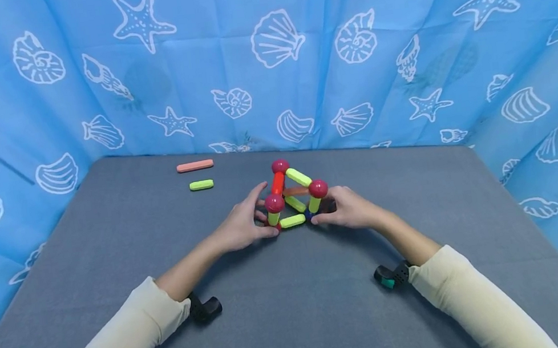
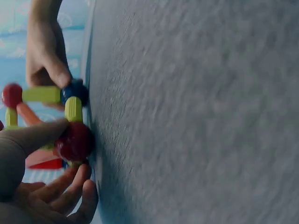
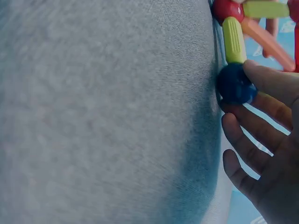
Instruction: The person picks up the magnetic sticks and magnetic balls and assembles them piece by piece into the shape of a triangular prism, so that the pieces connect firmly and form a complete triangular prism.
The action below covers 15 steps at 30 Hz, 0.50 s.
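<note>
A frame of plastic building sticks and balls, the magnetic kind by its look, stands mid-table. Three dark red balls, one of them the front-left top ball (image 1: 274, 203), crown it. A red stick (image 1: 277, 183) and a yellow-green stick (image 1: 299, 177) join them at the top. My left hand (image 1: 238, 225) pinches the lower red ball (image 2: 75, 141) between thumb and fingers. At the other front corner my right hand (image 1: 351, 207) pinches the blue ball (image 3: 236, 84). A short yellow-green stick (image 1: 292, 221) links these two balls. An orange stick (image 1: 295, 191) runs behind; the rear base is partly hidden.
Toward the back left of the grey table (image 1: 294, 310) lie a loose orange stick (image 1: 195, 166) and a short yellow-green stick (image 1: 201, 185). Behind the table hangs a blue shell-print curtain (image 1: 245, 57). Black wrist devices are strapped at both sleeves.
</note>
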Motion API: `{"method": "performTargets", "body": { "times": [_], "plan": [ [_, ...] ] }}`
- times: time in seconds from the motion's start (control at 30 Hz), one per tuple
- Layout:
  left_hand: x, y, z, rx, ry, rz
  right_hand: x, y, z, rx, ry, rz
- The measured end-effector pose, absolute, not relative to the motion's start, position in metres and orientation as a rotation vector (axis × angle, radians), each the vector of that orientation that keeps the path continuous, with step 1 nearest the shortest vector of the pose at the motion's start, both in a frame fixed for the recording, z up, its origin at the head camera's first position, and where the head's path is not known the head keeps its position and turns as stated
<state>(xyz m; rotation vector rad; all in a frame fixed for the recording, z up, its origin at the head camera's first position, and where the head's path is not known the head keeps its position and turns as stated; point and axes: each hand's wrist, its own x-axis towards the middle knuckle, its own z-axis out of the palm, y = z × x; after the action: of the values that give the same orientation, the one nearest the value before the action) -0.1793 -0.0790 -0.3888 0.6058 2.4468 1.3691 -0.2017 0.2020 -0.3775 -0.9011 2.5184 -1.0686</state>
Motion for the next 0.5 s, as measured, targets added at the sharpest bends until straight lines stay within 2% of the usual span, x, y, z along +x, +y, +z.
{"method": "performTargets", "body": {
  "times": [0.5],
  "plan": [
    [-0.193,-0.090,-0.394,0.656,2.517,1.386,-0.201,0.204,-0.378,-0.947,2.331,-1.116]
  ]
}}
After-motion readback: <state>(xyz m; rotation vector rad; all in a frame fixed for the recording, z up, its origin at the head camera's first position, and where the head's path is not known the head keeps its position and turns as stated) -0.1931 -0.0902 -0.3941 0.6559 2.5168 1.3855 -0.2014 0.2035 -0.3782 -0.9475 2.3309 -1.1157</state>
